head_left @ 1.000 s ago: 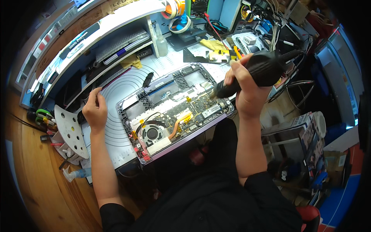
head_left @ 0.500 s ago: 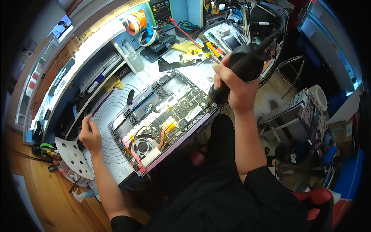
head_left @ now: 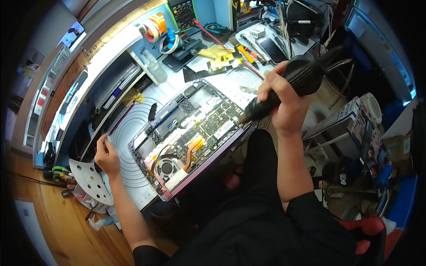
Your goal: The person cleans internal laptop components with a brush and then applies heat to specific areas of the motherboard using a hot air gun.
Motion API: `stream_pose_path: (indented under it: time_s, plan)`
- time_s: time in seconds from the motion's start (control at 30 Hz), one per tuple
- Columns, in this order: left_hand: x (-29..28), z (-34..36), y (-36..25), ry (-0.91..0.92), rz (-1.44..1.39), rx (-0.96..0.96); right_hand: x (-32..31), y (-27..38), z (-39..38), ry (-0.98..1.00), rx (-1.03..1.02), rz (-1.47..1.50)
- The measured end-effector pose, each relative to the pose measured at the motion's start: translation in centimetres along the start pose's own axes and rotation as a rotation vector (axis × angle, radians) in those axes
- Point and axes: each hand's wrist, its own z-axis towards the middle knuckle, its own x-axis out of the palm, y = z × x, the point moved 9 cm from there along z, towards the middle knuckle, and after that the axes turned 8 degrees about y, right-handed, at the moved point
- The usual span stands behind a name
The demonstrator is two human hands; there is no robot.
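An opened laptop base (head_left: 195, 137) lies slantwise on the bench, its circuit board, round fan (head_left: 167, 169) and copper heat pipe (head_left: 191, 153) exposed. My right hand (head_left: 288, 106) is wrapped around a thick black corded tool with a tapered nozzle (head_left: 255, 109). The nozzle tip is over the right end of the board, by the laptop's edge; whether it touches cannot be told. Left of the laptop, my left hand (head_left: 108, 156) is closed with curled fingers beside a round-ringed mat (head_left: 126, 128). A thin dark strand runs up from its fingertips, and what they hold is unclear.
A shelf unit (head_left: 128, 57) borders the bench at left. Behind the laptop are a clear bottle (head_left: 154, 71), yellow tape pieces (head_left: 222, 62), an orange-handled tool (head_left: 245, 53) and a multimeter (head_left: 183, 13). A perforated white holder (head_left: 91, 181) stands near my left forearm.
My right hand has lowered slightly and moved right, tilting the tool so its body and nozzle show more plainly. The whole view has shifted a little; my left hand keeps its closed pose.
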Motion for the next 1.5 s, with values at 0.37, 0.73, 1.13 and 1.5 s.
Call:
stream_pose_path:
  time_s: [0.37, 0.73, 1.13, 1.5]
  plan:
    - [0.0, -0.3, -0.8, 0.006, 0.006, 0.006, -1.0, 1.1, -0.1, 0.014, -0.124, -0.003]
    - [-1.0, -0.1, -2.8, 0.007, -0.046, 0.013, -5.1, 5.7, -1.3, -0.193, -0.079, -0.728]
    - [-1.1, -0.5, -2.1, -0.035, -0.026, 0.071, -6.0, 1.6, -3.3, 0.040, 0.040, -0.415]
    - [-1.1, -0.7, -1.9, -0.033, -0.005, 0.092, -0.8, -0.9, -5.3, 0.171, -0.007, -0.395]
